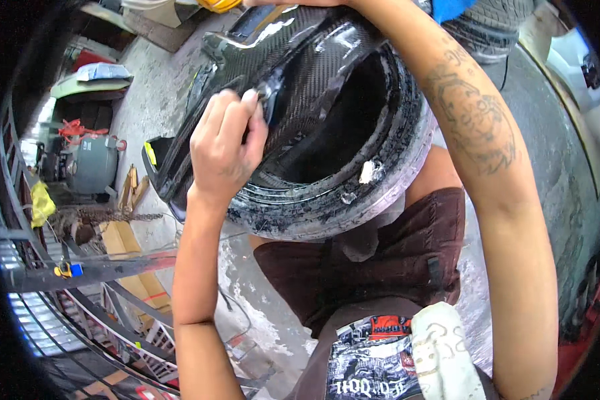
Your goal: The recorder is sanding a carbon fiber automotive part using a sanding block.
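Note:
A glossy black carbon-fibre panel point(317, 93), with ridges and cut-outs, rests across an old tyre point(293, 215) in front of my knees. My left hand point(225, 143) is closed over the panel's middle, fingers curled and thumb pressed to the index finger. Whatever sits in that pinch is hidden. Reaching far forward, my right arm ends at the panel's far edge. Only part of my right hand point(300, 2) shows at the top of the picture, and its fingers are cut off. Whitish smears and flakes cover the tyre's sidewall.
More tyres point(490, 27) are stacked at the far right, with something blue on top. On the left are a grey tank-like machine point(93, 165), a flattened cardboard box point(137, 267) and a dark metal rack point(113, 333). A yellow object point(219, 4) lies beyond the panel.

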Motion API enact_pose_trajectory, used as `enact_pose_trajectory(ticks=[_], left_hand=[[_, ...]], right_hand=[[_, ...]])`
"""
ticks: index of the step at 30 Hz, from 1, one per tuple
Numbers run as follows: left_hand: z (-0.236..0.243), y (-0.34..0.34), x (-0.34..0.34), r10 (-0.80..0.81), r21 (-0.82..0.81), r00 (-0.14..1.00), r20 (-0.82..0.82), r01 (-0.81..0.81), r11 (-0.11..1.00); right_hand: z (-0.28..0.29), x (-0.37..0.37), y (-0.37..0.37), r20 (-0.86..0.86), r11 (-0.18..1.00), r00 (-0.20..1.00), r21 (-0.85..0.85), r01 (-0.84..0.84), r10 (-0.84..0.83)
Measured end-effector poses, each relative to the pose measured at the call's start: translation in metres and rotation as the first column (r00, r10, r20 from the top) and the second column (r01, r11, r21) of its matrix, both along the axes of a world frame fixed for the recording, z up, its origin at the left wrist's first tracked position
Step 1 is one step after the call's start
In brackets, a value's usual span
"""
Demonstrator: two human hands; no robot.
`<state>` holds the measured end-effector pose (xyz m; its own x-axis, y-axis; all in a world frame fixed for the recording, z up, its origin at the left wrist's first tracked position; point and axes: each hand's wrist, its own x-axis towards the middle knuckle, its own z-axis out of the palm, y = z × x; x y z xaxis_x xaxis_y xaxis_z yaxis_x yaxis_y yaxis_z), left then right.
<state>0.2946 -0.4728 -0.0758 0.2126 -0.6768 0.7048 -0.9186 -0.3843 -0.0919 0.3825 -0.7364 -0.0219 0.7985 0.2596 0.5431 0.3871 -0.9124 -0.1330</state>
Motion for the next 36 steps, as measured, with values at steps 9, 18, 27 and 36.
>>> enact_pose_trajectory(ticks=[9,18,27,36], left_hand=[[0.002,0.011,-0.001,-0.060,-0.121,0.998,0.022,0.062,0.991],[-0.006,0.038,-0.026,0.017,-0.154,0.996,-0.083,-0.030,0.988],[-0.007,0.015,-0.006,0.025,-0.075,0.999,-0.023,-0.026,0.997],[-0.003,0.006,-0.002,-0.014,-0.064,0.999,0.040,0.016,0.998]], right_hand=[[0.007,-0.009,0.003,-0.111,0.997,0.991,0.001,0.075,-0.074],[0.009,-0.009,0.012,-0.147,0.999,0.988,0.014,0.053,-0.050],[0.009,-0.012,0.004,-0.136,0.997,0.990,0.055,0.054,-0.046],[0.004,-0.002,0.002,-0.116,0.992,0.985,-0.013,0.129,-0.130]])
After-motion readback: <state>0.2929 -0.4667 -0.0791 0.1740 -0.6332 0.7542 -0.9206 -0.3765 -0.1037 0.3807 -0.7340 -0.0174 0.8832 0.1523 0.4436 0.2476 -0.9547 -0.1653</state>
